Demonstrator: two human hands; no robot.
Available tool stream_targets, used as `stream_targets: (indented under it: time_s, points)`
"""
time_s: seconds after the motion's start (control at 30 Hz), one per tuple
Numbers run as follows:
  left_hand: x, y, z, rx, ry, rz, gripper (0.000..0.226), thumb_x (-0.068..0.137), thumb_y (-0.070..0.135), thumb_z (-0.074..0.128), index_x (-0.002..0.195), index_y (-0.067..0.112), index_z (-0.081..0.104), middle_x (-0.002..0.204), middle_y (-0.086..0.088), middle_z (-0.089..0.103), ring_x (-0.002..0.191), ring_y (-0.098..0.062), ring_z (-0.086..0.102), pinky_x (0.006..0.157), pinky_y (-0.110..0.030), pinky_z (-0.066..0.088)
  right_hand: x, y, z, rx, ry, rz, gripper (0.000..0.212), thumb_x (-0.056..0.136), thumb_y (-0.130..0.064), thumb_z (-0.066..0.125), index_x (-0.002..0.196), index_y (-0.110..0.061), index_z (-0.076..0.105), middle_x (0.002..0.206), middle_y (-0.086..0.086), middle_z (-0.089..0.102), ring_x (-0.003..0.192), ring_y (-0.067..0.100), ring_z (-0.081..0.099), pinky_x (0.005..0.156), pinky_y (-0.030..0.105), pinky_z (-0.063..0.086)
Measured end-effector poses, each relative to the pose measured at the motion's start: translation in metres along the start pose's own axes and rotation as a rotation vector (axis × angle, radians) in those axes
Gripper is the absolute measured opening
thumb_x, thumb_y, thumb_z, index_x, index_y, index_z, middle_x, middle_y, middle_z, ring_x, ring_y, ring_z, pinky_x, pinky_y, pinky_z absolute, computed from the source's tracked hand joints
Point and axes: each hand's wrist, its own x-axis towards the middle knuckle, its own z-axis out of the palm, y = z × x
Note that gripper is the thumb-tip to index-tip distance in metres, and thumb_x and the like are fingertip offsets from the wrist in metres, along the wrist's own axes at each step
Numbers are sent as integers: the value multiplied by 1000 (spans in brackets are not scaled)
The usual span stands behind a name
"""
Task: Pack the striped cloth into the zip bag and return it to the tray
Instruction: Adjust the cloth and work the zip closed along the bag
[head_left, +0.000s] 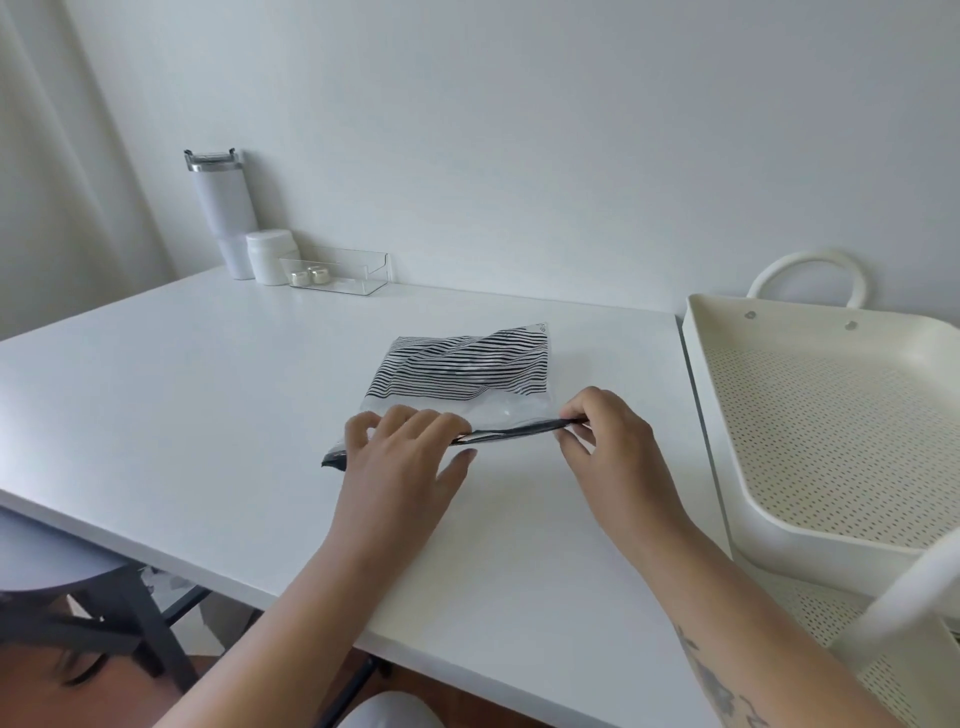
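A clear zip bag (511, 410) lies on the white table (182, 395), with the black-and-white striped cloth (462, 369) inside its far half. The bag's dark zip strip runs along the near edge. My left hand (400, 457) lies flat on the strip's left part, fingers spread, pressing it down. At the strip's right end, my right hand (608, 441) pinches it between thumb and fingers. The cream perforated tray (810, 410) stands to the right of the table and holds nothing.
At the table's back left stand a white tumbler (221, 218), a white jar (269, 257) and a clear box (337, 273) with two small metal pieces. A chair (62, 587) is below the table's left edge. The tray sits on a cart with white handles.
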Motion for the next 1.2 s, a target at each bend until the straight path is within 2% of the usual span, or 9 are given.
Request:
stream_targets:
  time_s: [0.07,0.2,0.33,0.5,0.63,0.83,1.03,1.2]
  points:
    - [4,3,2,-38,-12,18,10,84,30,71,92,26,66,87,14,68,88,-20,59,85,-42,35,0,0,2,39,-38,-31,14,85,-1,61,89,-15,60,91,-2,59,85,18,62,76,44,55]
    - [11,7,8,-152,-30,3,5,84,23,71,84,22,66,83,12,66,83,-20,58,73,-33,41,1,2,3,89,-52,-49,20,85,0,61,90,-19,65,91,-6,62,84,11,63,75,38,57]
    - [14,6,11,-199,-57,24,10,82,27,73,89,24,66,87,12,66,87,-17,57,76,-36,45,1,3,3,122,-52,-28,18,85,-6,64,86,-24,61,87,-9,66,84,7,63,73,33,56]
    - [21,9,12,-228,-47,42,10,81,19,74,89,22,69,85,8,66,87,-21,57,75,-40,47,1,2,4,131,-81,-53,20,83,0,64,86,-20,66,87,-9,64,84,7,62,74,32,56]
    - [20,9,16,-269,-38,61,9,82,14,72,88,20,69,83,8,65,85,-21,56,73,-43,48,2,4,4,119,-78,-51,22,83,2,61,91,-17,66,91,-7,63,87,6,63,77,26,56]
    - [16,12,16,-249,-2,85,14,79,14,72,89,19,65,85,8,64,86,-22,57,75,-42,48,2,5,3,53,-44,-101,11,84,-9,68,81,-19,65,81,-4,60,72,17,61,66,43,55]
    - [17,14,14,-225,55,142,10,80,11,74,88,17,71,80,4,65,77,-25,56,67,-41,49,1,0,2,117,-72,-127,8,86,-12,68,88,-20,68,83,-5,64,77,17,63,70,42,55]
    - [16,15,13,-231,43,171,11,79,12,75,88,17,72,81,4,64,80,-25,56,69,-41,49,1,-3,2,112,-120,-167,10,87,-13,67,87,-23,69,85,-5,60,79,17,62,68,44,54]
